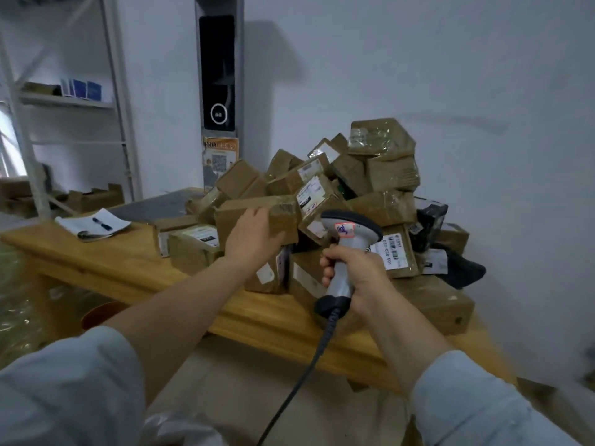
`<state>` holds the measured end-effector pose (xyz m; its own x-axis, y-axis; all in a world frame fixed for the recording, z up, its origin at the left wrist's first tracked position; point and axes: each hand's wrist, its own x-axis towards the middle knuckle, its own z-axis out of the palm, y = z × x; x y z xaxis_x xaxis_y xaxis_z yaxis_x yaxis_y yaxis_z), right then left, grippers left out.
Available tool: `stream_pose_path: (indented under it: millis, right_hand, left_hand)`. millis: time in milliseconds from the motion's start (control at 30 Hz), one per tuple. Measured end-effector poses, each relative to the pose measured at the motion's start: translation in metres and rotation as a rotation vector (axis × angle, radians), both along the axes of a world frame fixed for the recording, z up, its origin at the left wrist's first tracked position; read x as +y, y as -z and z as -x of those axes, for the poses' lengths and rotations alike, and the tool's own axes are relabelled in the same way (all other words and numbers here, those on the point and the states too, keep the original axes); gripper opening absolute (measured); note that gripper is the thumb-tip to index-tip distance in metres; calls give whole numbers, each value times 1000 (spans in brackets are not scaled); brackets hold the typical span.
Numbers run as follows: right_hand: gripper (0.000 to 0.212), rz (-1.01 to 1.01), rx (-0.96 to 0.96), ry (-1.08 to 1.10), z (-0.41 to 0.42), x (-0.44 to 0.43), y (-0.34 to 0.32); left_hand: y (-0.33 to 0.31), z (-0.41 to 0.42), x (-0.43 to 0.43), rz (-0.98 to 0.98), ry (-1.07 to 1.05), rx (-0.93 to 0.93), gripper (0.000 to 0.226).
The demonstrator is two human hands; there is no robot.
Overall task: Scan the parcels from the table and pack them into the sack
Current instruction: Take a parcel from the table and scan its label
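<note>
Many taped cardboard parcels (380, 175) lie heaped on the wooden worktop (112, 265) in the head view. The left grip (254, 236) holds a long brown parcel (231, 214) at the heap's front, thumb on top, fingers over its face. The right grip (354, 272) is closed around the scanner (352, 228) handle. The parcel looks stiff, probably light; its slick tape suggests holding opposite edges.

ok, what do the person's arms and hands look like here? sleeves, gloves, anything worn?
Both arms wear pale grey-blue long sleeves of soft, lightly creased cloth. The left sleeve and right sleeve are both pushed well back from the wrists. The left hand and right hand are bare: no gloves, and no watch, band or ring shows in this view.
</note>
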<state>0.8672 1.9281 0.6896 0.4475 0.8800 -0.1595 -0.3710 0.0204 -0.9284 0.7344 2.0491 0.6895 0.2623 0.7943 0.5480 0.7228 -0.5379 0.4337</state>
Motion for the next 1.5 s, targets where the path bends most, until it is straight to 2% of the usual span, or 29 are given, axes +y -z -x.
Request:
stream_pose_path:
  millis: [100, 233, 367, 467, 533, 600, 633, 733, 867, 967, 1133, 1267, 1367, 1400, 1500]
  right_hand:
    - [8, 20, -36, 37, -30, 14, -8]
    - [29, 20, -49, 120, -65, 44, -24]
    - [46, -10, -55, 161, -85, 75, -39]
    - [57, -8, -25, 89, -88, 91, -38]
    - [51, -30, -8, 63, -89, 100, -36]
    - [35, -62, -2, 79, -90, 107, -34]
    - [30, -76, -1, 89, -92, 110, -33]
    - [35, -114, -6, 80, -95, 117, -27]
    - [46, -168, -21, 82, -93, 116, -29]
    - [47, -205, -42, 82, -91, 111, -32]
    - [25, -286, -23, 127, -83, 96, -38]
    - [28, -381, 16, 173, -72, 79, -38]
    - [22, -461, 56, 183, -63, 61, -41]
    - [21, -490, 71, 182, -61, 55, -41]
    - [23, -539, 102, 178, -53, 41, -43]
  left_hand:
    - [-9, -27, 13, 9, 19, 15, 58]
    - [-17, -41, 30, -28, -23, 127, 67]
    - [-32, -61, 38, -82, 122, 57, 59]
    - [-41, -82, 40, -9, 198, -7, 55]
    - [-44, -93, 42, 62, 212, -43, 44]
    - [-46, -100, 44, 87, 207, -22, 18]
    - [-47, -101, 45, 87, 204, -12, 13]
    - [-44, -104, 46, 110, 238, -56, 31]
    - [-41, -104, 41, 84, 282, -174, 29]
    - [-40, -103, 37, 52, 322, -268, 32]
    - [-45, -97, 27, 7, 353, -481, 29]
    - [-57, -89, 19, 124, 392, -729, 29]
    - [-61, -79, 8, 150, 415, -793, 31]
    - [-61, -75, 7, 154, 416, -807, 34]
    - [-64, -61, 5, 231, 328, -776, 68]
